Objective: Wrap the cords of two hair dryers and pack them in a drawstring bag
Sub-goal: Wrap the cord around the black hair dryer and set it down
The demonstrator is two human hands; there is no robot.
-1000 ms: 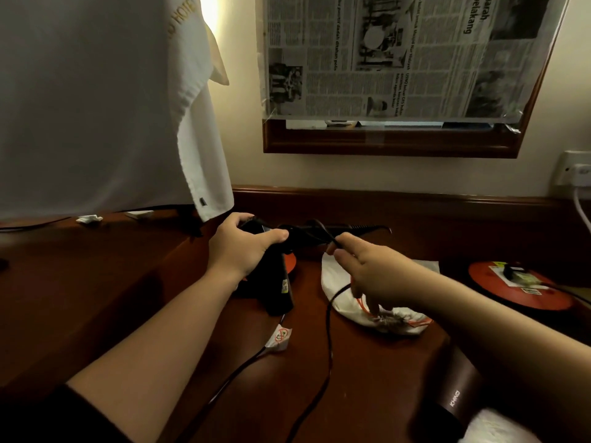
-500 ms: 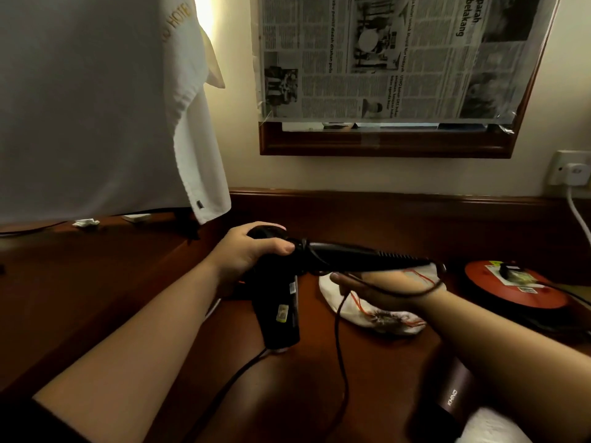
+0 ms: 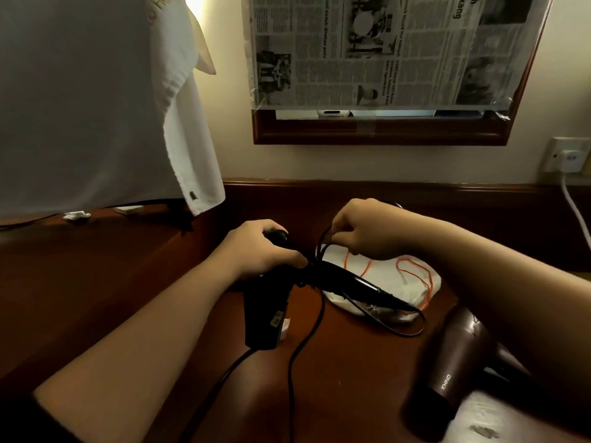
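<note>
My left hand grips the body of a black hair dryer, whose barrel points down toward me and whose handle sticks out to the right. Just above that handle, my right hand pinches the dryer's black cord. One loop of cord hangs around the handle, and the rest trails off the desk's near edge. A white drawstring bag with an orange string lies flat behind the handle. The second hair dryer, dark brown, lies at the lower right under my right forearm.
The wooden desk has a raised back ledge. A white towel hangs at the left over the desk. A newspaper-covered mirror frame is on the wall. At the right is a wall socket with a white plug and cable.
My right hand has risen from under the handle to above it, carrying the cord over it in a loop. The handle's tip has dropped to point down-right across the bag. The view has shifted, bringing the brown dryer into sight.
</note>
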